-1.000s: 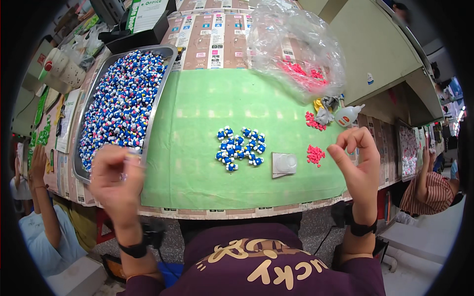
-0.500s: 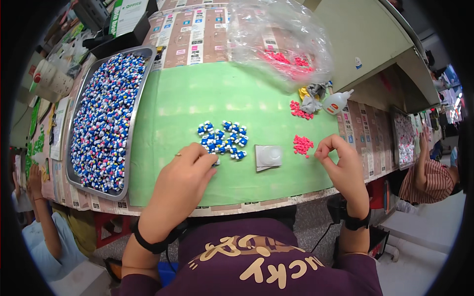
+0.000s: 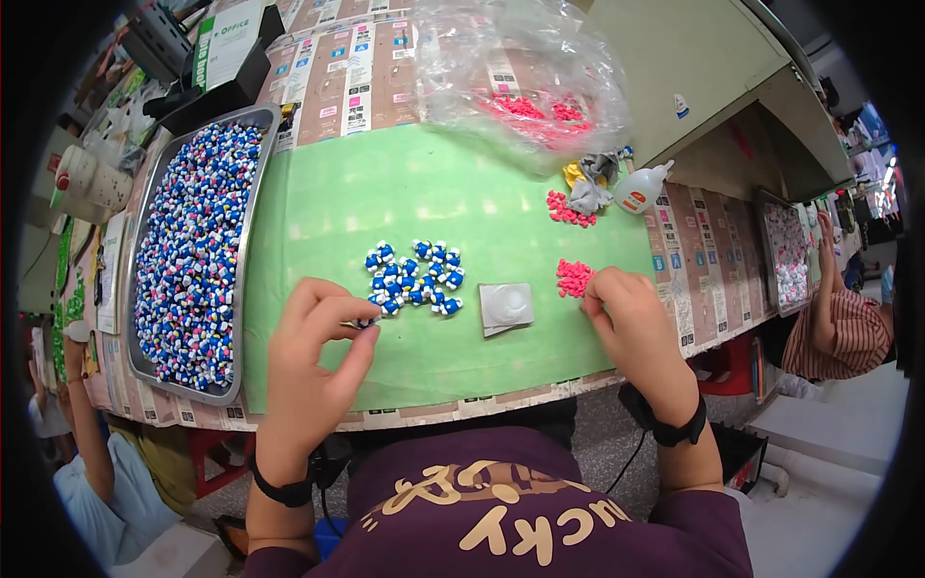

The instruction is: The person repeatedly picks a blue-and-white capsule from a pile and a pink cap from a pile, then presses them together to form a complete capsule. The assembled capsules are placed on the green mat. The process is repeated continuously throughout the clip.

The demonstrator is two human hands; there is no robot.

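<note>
Between the thumb and fingertips of my left hand point(image 3: 313, 361) is a small blue-and-white figurine point(image 3: 366, 322), mostly hidden by the fingers. It is just left of a loose cluster of similar blue-and-white figurines point(image 3: 409, 276) on the green mat point(image 3: 385, 178). My right hand point(image 3: 631, 328) has its fingertips closed together at the right edge of a small pile of pink pieces point(image 3: 575, 277); whether they grip a piece cannot be made out. Between the hands lies a small pale square pad point(image 3: 507, 306) with a clear round blob on top.
A metal tray point(image 3: 248, 207) full of figurines stands at left. A second pink pile point(image 3: 568, 208), crumpled wrapping point(image 3: 590, 193) and a white squeeze bottle point(image 3: 641, 189) sit at far right. Behind them are a clear plastic bag point(image 3: 462, 72) and a beige cabinet point(image 3: 674, 58). People sit at both sides.
My left hand has drawn back leftward from the cluster with a figurine in its fingers. My right hand has moved in to the pink pile. The view has shifted slightly.
</note>
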